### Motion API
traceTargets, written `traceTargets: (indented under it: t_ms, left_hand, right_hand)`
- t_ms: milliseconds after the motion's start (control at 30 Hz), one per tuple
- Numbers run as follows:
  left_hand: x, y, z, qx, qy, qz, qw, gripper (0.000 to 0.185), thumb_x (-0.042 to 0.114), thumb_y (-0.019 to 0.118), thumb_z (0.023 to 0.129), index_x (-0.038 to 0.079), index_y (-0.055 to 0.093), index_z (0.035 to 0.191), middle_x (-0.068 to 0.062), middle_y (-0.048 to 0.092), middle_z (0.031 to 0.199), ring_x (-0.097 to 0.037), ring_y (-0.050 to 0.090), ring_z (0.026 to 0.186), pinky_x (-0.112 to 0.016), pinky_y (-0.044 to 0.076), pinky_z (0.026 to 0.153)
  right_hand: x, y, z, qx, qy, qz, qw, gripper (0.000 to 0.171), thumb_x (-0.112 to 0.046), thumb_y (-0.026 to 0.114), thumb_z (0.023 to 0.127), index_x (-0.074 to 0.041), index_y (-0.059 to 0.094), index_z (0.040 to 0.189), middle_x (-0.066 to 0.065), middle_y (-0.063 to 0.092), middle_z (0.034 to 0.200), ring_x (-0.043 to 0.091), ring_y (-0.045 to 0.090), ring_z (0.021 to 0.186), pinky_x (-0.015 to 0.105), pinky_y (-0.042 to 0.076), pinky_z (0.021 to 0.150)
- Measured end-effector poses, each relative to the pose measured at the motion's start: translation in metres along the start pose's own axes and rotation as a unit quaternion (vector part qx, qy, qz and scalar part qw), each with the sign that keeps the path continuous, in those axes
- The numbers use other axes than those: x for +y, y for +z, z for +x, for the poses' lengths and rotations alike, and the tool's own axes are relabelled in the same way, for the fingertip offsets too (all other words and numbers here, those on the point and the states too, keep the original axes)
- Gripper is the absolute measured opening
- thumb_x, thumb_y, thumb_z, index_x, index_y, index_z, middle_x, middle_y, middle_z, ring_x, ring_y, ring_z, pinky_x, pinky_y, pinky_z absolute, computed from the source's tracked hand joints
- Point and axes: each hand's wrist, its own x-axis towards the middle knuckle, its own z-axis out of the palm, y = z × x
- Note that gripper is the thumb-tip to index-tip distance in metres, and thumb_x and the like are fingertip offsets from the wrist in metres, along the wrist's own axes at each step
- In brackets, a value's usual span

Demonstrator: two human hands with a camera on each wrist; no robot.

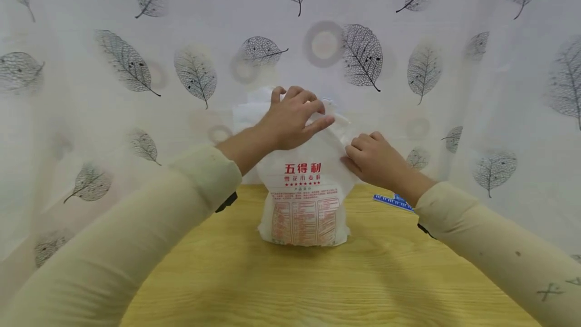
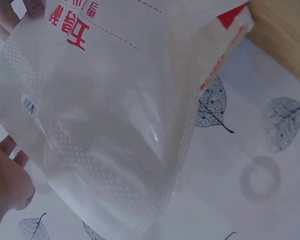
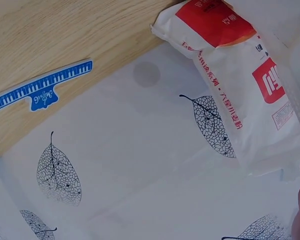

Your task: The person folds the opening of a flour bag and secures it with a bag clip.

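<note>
A white plastic flour bag (image 1: 305,185) with red print stands upright on the table. My left hand (image 1: 297,117) is at its top edge, fingers bent over the rim and thumb stretched to the right. In the left wrist view, that thumb (image 2: 20,187) is apart from the plastic, while the fingertips meet the bag's edge and are partly hidden. My right hand (image 1: 376,160) pinches the bag's upper right edge between thumb and curled fingers. The upper part of the bag (image 2: 110,120) looks loose and creased, with a slot-shaped hole near the edge.
A blue-and-white clip (image 3: 45,85) with a keyboard print lies on the wooden table (image 1: 299,286), right of the bag near the back edge. Behind the table hangs a pale curtain (image 1: 236,9) printed with dark leaves.
</note>
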Motion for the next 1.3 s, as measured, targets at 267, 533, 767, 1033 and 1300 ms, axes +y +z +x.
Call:
traceTargets:
  t_ms: [267,533,767,1033,1300]
  left_hand:
    - [0.0,0.002,0.0,-0.002,-0.015,0.059,0.9981,0.035,0.055,0.062,0.094,0.02,0.065,0.092,0.004,0.069,0.103,-0.022,0.057,0.108,-0.055,0.021,0.11]
    - [-0.012,0.003,-0.006,-0.053,-0.047,0.148,0.9865,0.069,0.069,0.049,0.093,0.012,0.052,0.132,-0.007,0.061,0.126,-0.027,0.054,0.117,-0.053,0.023,0.109]
    - [-0.02,0.006,-0.011,-0.052,-0.012,0.112,0.9922,0.05,0.06,0.055,0.095,0.017,0.064,0.12,0.0,0.062,0.116,-0.024,0.051,0.112,-0.054,0.019,0.11]
    - [-0.024,0.009,-0.014,0.014,0.007,0.051,0.9986,0.024,0.044,0.065,0.095,0.022,0.071,0.102,0.004,0.067,0.104,-0.023,0.053,0.104,-0.053,0.02,0.107]
    - [-0.026,0.012,-0.015,0.042,0.0,0.033,0.9986,0.025,0.044,0.066,0.094,0.021,0.071,0.103,0.004,0.066,0.099,-0.023,0.052,0.099,-0.051,0.022,0.105]
  right_hand:
    - [-0.006,0.0,-0.001,0.014,-0.031,-0.046,0.998,0.025,-0.026,0.057,0.096,-0.005,0.063,0.084,0.01,0.062,0.08,0.03,0.057,0.074,0.042,0.045,0.067]
    - [-0.006,-0.002,-0.006,-0.072,0.146,0.165,0.973,0.028,-0.017,0.047,0.102,-0.001,0.071,0.099,0.016,0.066,0.096,0.034,0.056,0.09,0.05,0.045,0.081]
    - [-0.005,-0.005,-0.014,-0.195,0.231,0.328,0.895,0.035,-0.015,0.037,0.108,0.003,0.065,0.12,0.022,0.062,0.119,0.039,0.051,0.113,0.058,0.039,0.099]
    - [0.001,-0.004,-0.014,-0.202,0.302,0.469,0.805,0.032,-0.02,0.047,0.105,0.0,0.068,0.116,0.015,0.068,0.113,0.026,0.059,0.106,0.054,0.043,0.098]
    - [-0.003,0.002,-0.025,-0.134,0.191,0.312,0.921,0.017,-0.021,0.065,0.096,-0.012,0.076,0.087,0.003,0.07,0.092,0.018,0.057,0.084,0.042,0.044,0.082]
